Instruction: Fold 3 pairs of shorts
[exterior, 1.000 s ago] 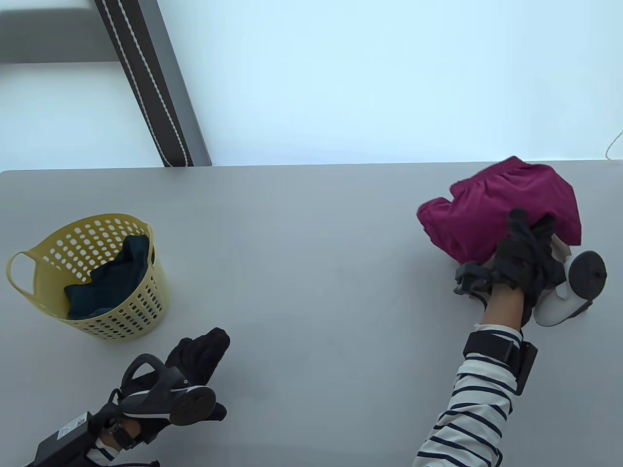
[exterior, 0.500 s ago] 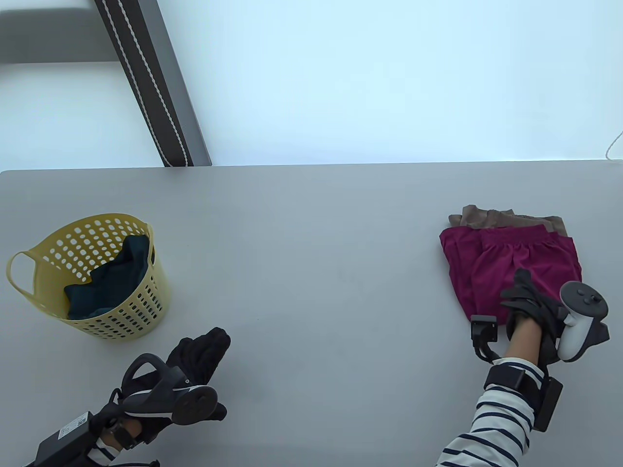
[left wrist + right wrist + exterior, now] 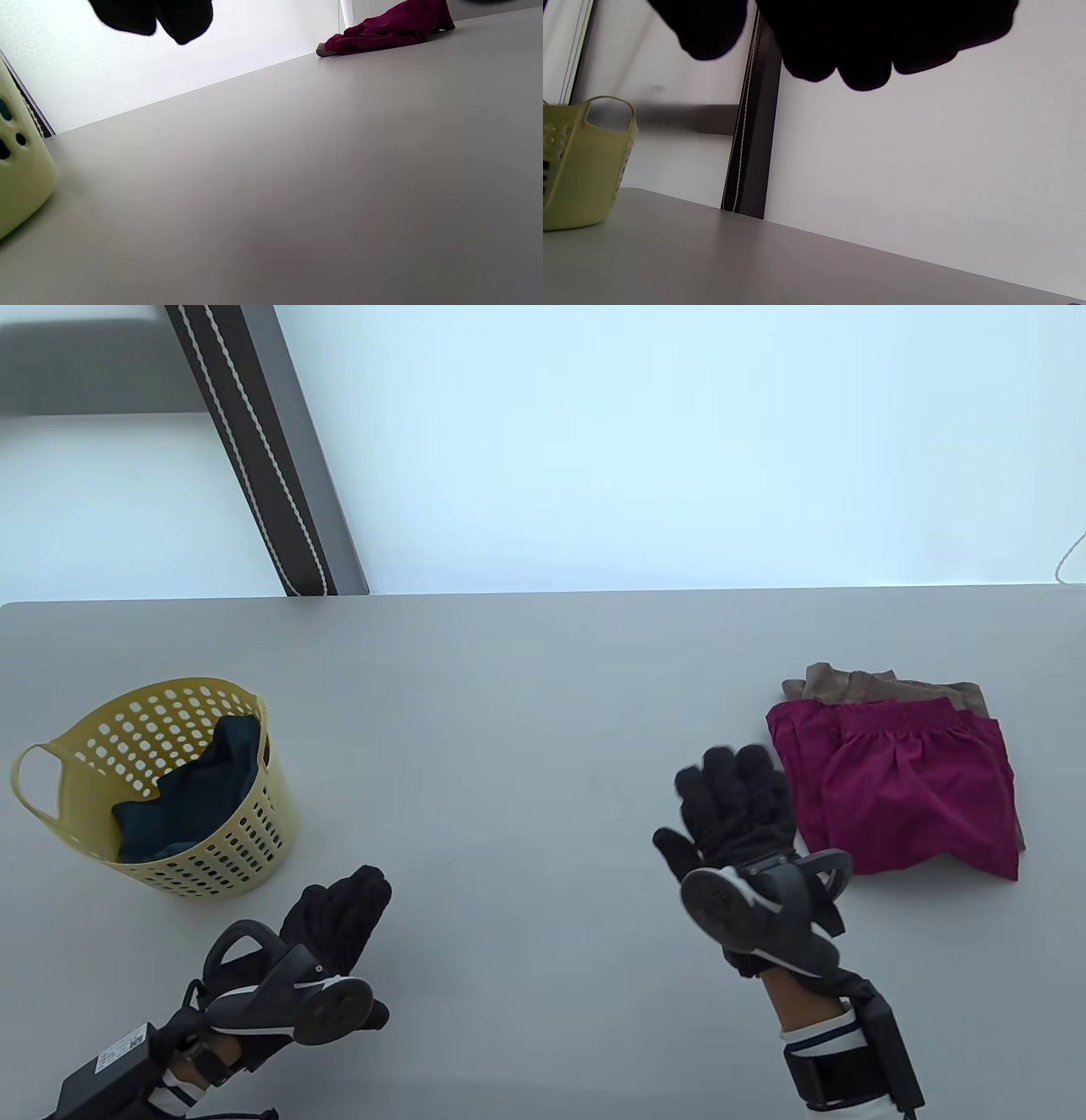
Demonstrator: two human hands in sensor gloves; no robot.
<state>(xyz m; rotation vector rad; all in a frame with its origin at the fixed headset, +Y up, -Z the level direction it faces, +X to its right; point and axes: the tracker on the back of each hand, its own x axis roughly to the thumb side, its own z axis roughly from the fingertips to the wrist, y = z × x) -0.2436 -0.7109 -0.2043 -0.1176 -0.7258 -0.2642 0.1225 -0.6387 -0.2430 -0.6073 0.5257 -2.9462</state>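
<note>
Folded magenta shorts [image 3: 899, 785] lie at the right of the table on top of folded tan shorts [image 3: 882, 685], whose far edge sticks out behind. The magenta pile [image 3: 386, 29] also shows far off in the left wrist view. Dark teal shorts [image 3: 191, 797] sit crumpled in the yellow basket [image 3: 246, 831] at the left. My right hand [image 3: 731, 806] hovers just left of the pile, fingers straight, holding nothing. My left hand [image 3: 339, 912] rests near the front left, fingers relaxed and empty.
The grey table [image 3: 526, 712] stretches between basket and pile. A dark post with white cord [image 3: 263, 449] stands behind the far edge. The basket [image 3: 581, 165] appears at the left in the right wrist view.
My right hand laid the magenta shorts on the tan pair, let go and moved left off the pile. The left hand barely shifted.
</note>
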